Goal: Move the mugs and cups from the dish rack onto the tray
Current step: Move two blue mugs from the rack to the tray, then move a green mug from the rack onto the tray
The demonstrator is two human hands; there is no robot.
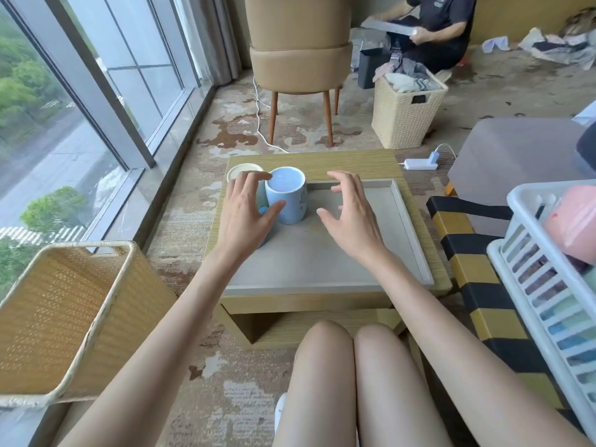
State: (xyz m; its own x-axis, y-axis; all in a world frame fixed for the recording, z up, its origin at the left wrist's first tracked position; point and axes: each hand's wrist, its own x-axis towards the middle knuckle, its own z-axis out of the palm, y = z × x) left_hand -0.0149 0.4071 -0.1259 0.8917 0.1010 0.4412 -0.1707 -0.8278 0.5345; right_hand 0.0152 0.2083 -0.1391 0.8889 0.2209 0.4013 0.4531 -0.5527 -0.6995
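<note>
A light blue mug (288,198) stands upright in the far left part of the grey tray (325,262). Behind it sits a cream cup (244,171), partly hidden by my fingers. My left hand (246,211) is spread beside the blue mug, its thumb touching or almost touching the mug's left wall, with no grip closed on it. Another blue object shows under that palm, mostly hidden. My right hand (350,214) hovers open over the tray's middle, holding nothing. At the right edge stands the white dish rack (532,272) with a pink mug (572,224) in it.
The tray lies on a low yellow-green table (354,162). A wicker basket (61,317) stands at the left by the window. A black-and-yellow striped stool (477,272) holds the rack. A tan chair, a laundry basket and a seated person are beyond the table.
</note>
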